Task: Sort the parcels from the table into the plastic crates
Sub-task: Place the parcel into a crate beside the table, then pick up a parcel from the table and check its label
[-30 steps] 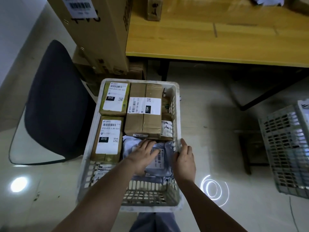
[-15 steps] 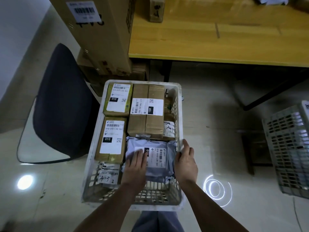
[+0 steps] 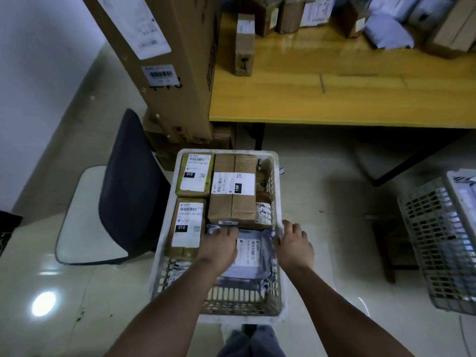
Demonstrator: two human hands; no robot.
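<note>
The grey poly mailer [image 3: 247, 256] lies flat in the near end of the white crate [image 3: 279, 274], against the taped cardboard box [image 3: 233, 191]. The left hand [image 3: 219, 247] presses it with fingers extended; the right hand [image 3: 293, 244] rests loosely spread on the crate's right rim. The mailer appears light, soft and slippery, so grip an edge rather than the label face.

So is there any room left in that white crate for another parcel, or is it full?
Nearly full. The white crate holds boxes across its far half, and the grey mailer bag lies under the left hand. The near-left corner, before the 010 box, looks lowest.
</note>
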